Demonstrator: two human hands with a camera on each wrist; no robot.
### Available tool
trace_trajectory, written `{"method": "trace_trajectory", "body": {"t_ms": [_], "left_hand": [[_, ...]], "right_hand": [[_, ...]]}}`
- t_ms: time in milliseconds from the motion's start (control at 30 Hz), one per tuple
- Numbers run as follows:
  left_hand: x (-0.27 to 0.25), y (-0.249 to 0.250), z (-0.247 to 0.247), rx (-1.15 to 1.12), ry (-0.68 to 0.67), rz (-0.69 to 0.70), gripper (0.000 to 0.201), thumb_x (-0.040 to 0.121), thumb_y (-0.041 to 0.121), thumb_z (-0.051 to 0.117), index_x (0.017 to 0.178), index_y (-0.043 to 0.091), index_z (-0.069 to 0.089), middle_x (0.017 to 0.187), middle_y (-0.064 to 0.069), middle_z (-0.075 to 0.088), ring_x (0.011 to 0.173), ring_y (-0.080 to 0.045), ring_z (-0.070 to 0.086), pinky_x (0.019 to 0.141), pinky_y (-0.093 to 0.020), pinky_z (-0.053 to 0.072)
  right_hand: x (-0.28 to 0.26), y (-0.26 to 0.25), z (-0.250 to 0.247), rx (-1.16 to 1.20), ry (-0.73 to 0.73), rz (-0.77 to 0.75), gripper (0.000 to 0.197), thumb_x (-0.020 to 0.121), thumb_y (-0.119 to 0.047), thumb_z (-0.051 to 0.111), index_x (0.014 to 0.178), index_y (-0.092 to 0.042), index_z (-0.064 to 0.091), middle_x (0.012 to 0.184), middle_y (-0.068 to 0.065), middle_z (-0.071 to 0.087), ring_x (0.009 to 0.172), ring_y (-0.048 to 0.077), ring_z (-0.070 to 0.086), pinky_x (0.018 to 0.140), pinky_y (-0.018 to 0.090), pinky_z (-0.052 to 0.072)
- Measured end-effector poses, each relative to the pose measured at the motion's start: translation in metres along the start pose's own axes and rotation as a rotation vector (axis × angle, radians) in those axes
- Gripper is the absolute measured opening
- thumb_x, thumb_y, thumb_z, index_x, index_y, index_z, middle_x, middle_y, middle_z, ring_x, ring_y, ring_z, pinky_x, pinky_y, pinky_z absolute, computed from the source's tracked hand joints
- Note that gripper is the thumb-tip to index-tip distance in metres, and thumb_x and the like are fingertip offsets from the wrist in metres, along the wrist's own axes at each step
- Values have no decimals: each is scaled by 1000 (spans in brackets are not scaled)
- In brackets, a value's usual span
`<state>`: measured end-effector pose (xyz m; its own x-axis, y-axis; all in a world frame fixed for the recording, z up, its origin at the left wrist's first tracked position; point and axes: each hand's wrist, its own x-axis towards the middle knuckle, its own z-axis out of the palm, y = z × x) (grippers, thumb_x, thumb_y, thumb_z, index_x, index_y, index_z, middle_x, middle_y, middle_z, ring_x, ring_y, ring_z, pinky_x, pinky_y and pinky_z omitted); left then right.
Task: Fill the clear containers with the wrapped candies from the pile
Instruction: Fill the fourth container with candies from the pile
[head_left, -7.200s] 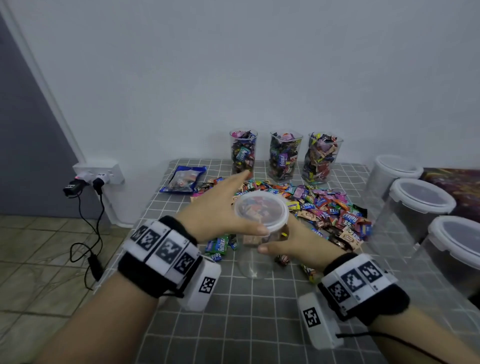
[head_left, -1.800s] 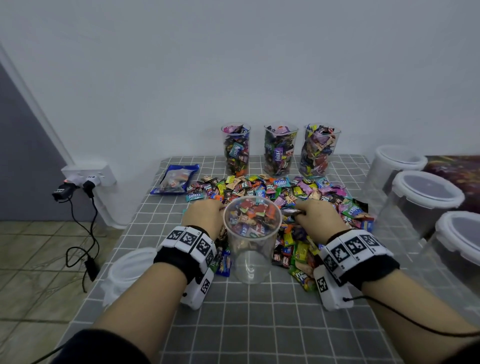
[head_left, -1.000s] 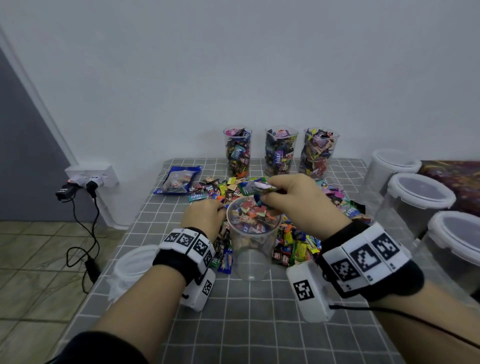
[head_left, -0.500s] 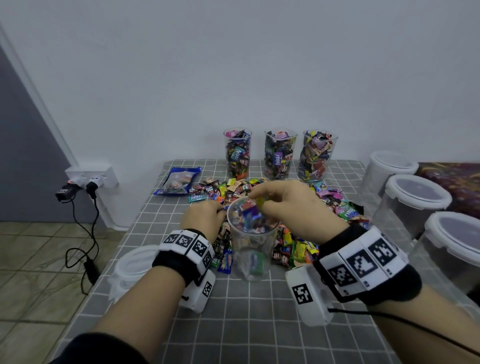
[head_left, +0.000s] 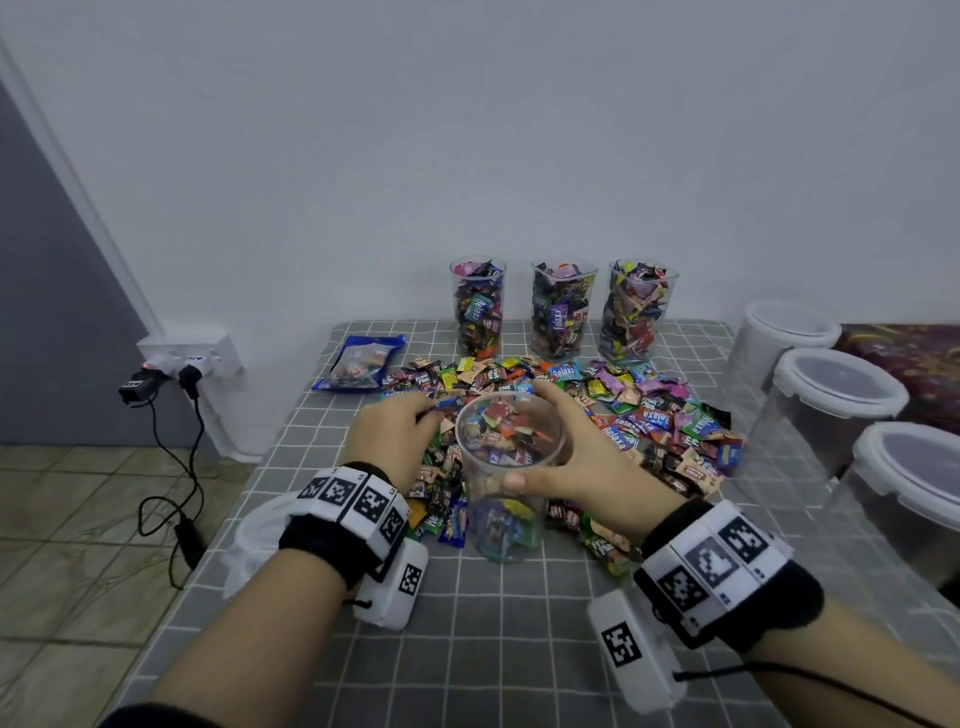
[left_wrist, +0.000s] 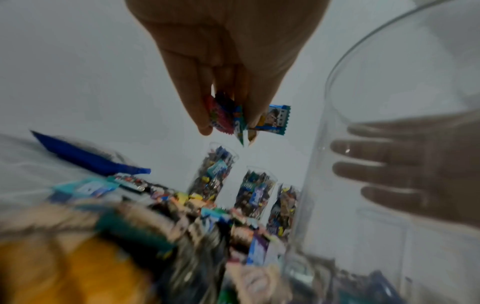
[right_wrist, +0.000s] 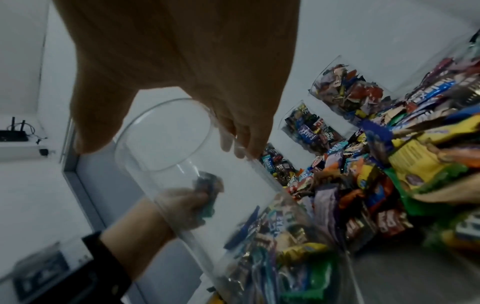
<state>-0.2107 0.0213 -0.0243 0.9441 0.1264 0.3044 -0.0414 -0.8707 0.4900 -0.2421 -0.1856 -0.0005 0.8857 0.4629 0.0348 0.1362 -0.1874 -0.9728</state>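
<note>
A clear container (head_left: 506, 483) stands upright mid-worktop, nearly empty, against a colourful pile of wrapped candies (head_left: 644, 421); three full containers (head_left: 563, 312) line the far edge.

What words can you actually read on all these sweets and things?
"Relaxa": on blue wrappers in the pile, and on wrappers inside the left jar and middle jar.
"Plus": on a yellow wrapper near the right wrist; the word before it is blurred.
The wristband squares show coded patterns, not words.
Other wrappers and the blue bag: too small to read.
</note>
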Motion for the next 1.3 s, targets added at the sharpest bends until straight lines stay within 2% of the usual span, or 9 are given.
{"method": "trace_trajectory", "body": {"t_ms": [167, 300, 467, 567, 700, 900, 1000, 1200, 1300], "left_hand": [[3, 13, -30, -53, 105, 127, 18, 92, 27, 55, 95, 18, 71, 78, 2, 67, 74, -16, 58, 67, -29, 43], [0, 31, -51, 0, 184, 330, 19, 90, 26, 56, 92, 17, 74, 82, 3, 70, 74, -17, 61, 64, -24, 37], [-12, 49, -48, 52, 125, 555, 20, 77, 21, 60, 85, 14, 77, 98, 2, 73, 83, -15, 69, 72, -13, 38], [-17, 57, -39, 20, 79, 609, 17, 71, 18, 63, 80, 14, 77, 93, 1, 74, 81, -13, 70, 73, -19, 43], [-20, 59, -31, 83, 2, 634, 17, 66, 23, 64, 75, 21, 77, 92, 5, 74, 80, -10, 71, 61, -21, 54], [-22, 61, -33, 123, -115, 603, 29, 75, 28, 53, 91, 26, 77, 115, 6, 68, 107, -13, 64, 81, -30, 52], [-25, 63, -36, 81, -101, 597, 29, 73, 32, 54, 92, 29, 76, 113, 5, 69, 101, -11, 66, 77, -29, 53], [-30, 65, -34, -12, -56, 635, 38, 78, 42, 44, 94, 28, 76, 109, 12, 70, 89, -5, 67, 76, -20, 51], [-27, 61, -33, -84, -51, 606, 40, 79, 43, 45, 101, 28, 74, 115, 11, 67, 102, 1, 59, 86, -8, 36]], "right_hand": [[1, 10, 1, -4, 56, -5, 68, 63, -21, 80, 113, -41, 38, 122, -19, 51, 116, 0, 50, 91, 9, 40], [5, 16, -2, 13, 64, -33, 67, 64, -17, 83, 113, -38, 43, 120, -15, 57, 110, -4, 56, 89, 10, 44], [5, 17, -2, 3, 67, -34, 71, 61, -22, 85, 115, -38, 43, 121, -13, 57, 112, -2, 55, 92, 15, 44], [4, 16, -1, 28, 79, -49, 71, 64, -11, 85, 119, -29, 44, 116, -6, 60, 103, -1, 60, 83, 14, 46], [4, 15, -1, 13, 62, -65, 65, 69, -5, 81, 115, -31, 44, 115, -4, 61, 101, 0, 62, 79, 11, 46], [4, 16, -2, -10, 58, -85, 65, 69, -11, 82, 114, -36, 43, 121, -9, 56, 110, 0, 58, 90, 15, 46], [4, 17, -2, -6, 57, -82, 65, 70, -9, 81, 117, -33, 43, 118, -5, 59, 107, 3, 60, 87, 16, 47], [5, 19, -2, -24, 58, -76, 70, 70, -10, 82, 124, -28, 41, 120, -7, 58, 110, 4, 58, 90, 18, 45], [6, 20, -2, -9, 63, -78, 69, 68, -13, 82, 123, -28, 42, 121, -5, 58, 112, 6, 57, 94, 23, 46]]}}
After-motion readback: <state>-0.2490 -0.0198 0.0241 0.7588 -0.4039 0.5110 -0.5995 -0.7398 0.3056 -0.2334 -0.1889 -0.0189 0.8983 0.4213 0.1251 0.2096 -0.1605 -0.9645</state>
